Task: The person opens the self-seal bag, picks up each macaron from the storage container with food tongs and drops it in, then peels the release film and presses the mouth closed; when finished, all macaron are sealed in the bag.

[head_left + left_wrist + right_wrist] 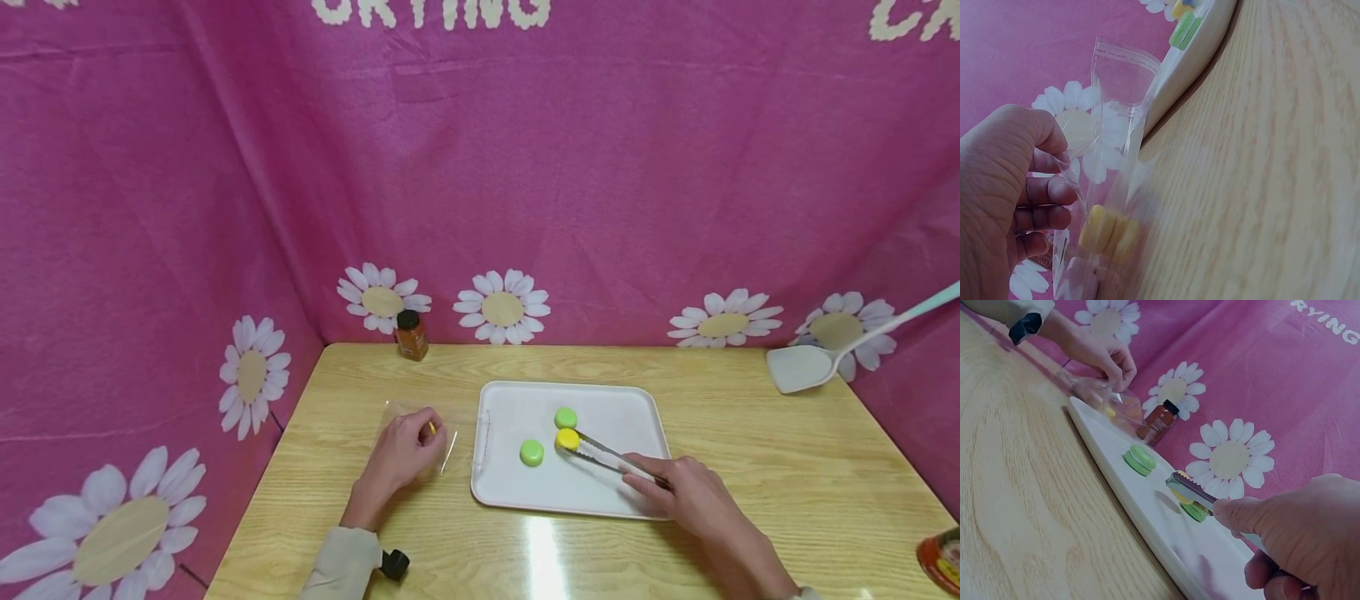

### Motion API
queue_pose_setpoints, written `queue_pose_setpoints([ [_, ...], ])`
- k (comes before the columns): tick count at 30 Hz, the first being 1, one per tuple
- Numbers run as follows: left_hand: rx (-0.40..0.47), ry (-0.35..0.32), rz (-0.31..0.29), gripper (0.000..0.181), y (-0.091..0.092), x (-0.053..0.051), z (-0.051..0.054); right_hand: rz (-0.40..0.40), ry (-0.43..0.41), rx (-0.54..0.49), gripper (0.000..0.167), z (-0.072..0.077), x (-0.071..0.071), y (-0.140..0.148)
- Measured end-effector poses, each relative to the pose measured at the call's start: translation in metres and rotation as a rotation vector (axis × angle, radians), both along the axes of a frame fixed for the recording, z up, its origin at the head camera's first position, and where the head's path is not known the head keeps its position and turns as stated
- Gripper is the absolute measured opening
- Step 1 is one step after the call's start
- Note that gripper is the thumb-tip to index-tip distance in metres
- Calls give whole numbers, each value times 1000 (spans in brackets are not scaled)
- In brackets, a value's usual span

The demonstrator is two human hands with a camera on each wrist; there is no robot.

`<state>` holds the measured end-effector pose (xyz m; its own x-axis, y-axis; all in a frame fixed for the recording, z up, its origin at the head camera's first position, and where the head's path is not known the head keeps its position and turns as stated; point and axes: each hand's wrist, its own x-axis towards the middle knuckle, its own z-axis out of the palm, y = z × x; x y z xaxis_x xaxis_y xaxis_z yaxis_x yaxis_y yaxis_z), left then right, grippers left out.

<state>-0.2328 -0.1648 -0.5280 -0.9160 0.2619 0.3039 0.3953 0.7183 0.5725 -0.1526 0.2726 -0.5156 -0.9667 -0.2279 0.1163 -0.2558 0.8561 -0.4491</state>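
Note:
My left hand [405, 446] pinches the edge of a clear plastic bag [1125, 72] left of the white tray [510, 490]. Inside the bag, the left wrist view shows a yellow macaron [1109, 232] and a pinkish one [1082, 275] below it. With my right hand [693, 493] I grip metal tongs [611, 460], their tips around another yellow macaron [567, 439] over the tray. In the right wrist view that macaron is partly hidden by the tongs, and a shadow lies on the tray beneath. Two green macarons [532, 452] rest on the tray.
A brown bottle with a black cap [412, 337] stands at the table's back left. A white spatula with a pale green handle [802, 368] is at the back right. A red container [941, 558] shows at the right edge. Pink flowered cloth [585, 208] hangs behind the table.

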Motion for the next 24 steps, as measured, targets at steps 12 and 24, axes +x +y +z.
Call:
queue_pose_setpoints([
  [12,2,-15,2,10,0,0,2,26,54,-25,40,5,-3,-3],
  [24,6,-25,8,9,-1,2,5,26,3,-45,41,6,-7,-8],
])
